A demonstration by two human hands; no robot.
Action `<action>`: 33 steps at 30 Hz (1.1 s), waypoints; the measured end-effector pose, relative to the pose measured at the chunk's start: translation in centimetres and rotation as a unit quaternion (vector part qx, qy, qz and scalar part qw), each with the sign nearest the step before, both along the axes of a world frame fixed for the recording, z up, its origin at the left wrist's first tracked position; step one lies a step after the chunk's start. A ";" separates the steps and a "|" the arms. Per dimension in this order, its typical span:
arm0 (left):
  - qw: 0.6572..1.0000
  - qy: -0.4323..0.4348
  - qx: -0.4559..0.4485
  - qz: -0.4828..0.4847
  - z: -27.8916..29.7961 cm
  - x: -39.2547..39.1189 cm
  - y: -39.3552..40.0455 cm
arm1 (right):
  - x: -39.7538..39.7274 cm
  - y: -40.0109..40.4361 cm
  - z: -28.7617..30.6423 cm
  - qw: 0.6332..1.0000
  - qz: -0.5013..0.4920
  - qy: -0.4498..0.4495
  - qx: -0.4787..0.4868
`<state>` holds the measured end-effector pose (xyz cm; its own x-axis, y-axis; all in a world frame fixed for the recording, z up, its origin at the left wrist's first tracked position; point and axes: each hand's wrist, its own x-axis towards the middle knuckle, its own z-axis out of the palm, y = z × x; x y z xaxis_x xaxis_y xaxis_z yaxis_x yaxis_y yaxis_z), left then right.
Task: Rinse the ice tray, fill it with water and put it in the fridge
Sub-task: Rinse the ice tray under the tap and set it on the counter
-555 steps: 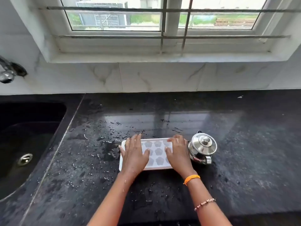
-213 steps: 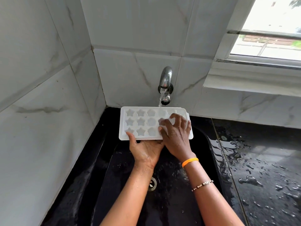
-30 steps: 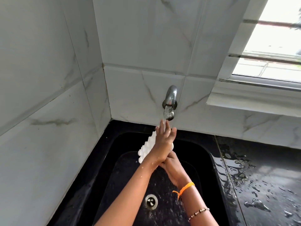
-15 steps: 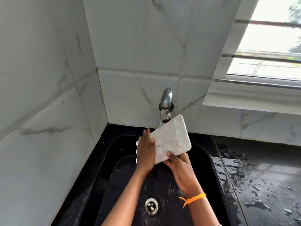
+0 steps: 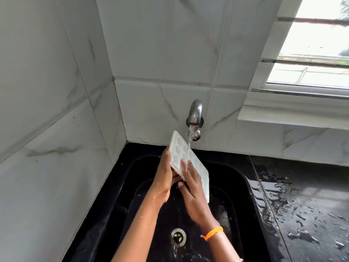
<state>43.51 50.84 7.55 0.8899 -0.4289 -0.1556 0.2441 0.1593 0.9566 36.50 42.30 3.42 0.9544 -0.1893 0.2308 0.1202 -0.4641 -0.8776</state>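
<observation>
Water (image 5: 189, 143) runs from the tap (image 5: 195, 112) onto the ice tray (image 5: 190, 163), which I hold tilted on edge just below the spout, above the black sink (image 5: 234, 178). The tray's moulded cells face me and its upper corner sits just left of the tap's mouth, where the stream strikes it. My left hand (image 5: 164, 178) grasps the tray's left edge, fingers wrapped behind it, below and left of the tap. My right hand (image 5: 192, 190) lies over the tray's front face with fingers laid fairly straight on the cells and thumb tucked under the lower edge, so it presses rather than clenches. An orange band (image 5: 212, 233) circles my right wrist. The drain (image 5: 178, 236) lies straight below the tap, in the sink's floor. Right of the tap, the dark counter (image 5: 302, 214) carries scattered water drops.
</observation>
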 end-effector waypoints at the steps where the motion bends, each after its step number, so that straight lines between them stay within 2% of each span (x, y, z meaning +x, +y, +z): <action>1: 1.000 0.005 0.003 0.008 -0.2 0.1 0.1 | 0.1 0.1 0.1 1.000 0.019 -0.024 -0.007; 3: 1.000 0.019 0.015 0.010 -0.6 -0.2 0.2 | 0.8 0.2 0.4 0.997 0.058 -0.038 0.014; 5: 0.999 0.018 0.031 0.011 -1.1 -0.8 0.2 | 1.7 0.3 0.9 0.996 0.080 -0.002 0.046; 8: 0.999 -0.022 0.033 0.028 -1.7 -1.4 0.4 | 2.7 -0.4 0.5 0.995 0.082 0.046 0.027; 14: 0.990 -0.011 -0.025 0.139 -1.5 -1.6 1.8 | 2.6 -2.8 -2.4 0.991 0.008 0.132 0.024; 17: 0.982 0.000 -0.052 0.184 -1.0 -1.1 2.8 | 1.4 -3.6 -4.6 0.985 -0.039 0.163 -0.030; 21: 0.973 0.039 -0.084 0.212 -0.6 -1.0 3.1 | 0.1 -2.3 -4.5 0.987 -0.048 0.146 -0.042; 26: 0.982 0.062 -0.053 0.171 -1.5 -1.3 2.2 | -0.1 1.4 -1.0 0.990 0.116 0.079 -0.005; 28: 0.988 0.071 -0.041 0.131 -1.8 -2.0 1.6 | 0.9 1.6 0.3 0.989 0.137 0.060 0.006; 33: 0.996 -0.024 0.009 0.089 -1.4 -3.4 1.4 | 3.0 -0.3 0.0 0.994 0.087 0.054 0.030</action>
<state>40.12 52.23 6.13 0.9581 -0.2614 -0.1168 0.1670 0.1790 0.9696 39.52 42.02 3.45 0.9924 -0.0293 0.1193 0.0984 -0.3914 -0.9150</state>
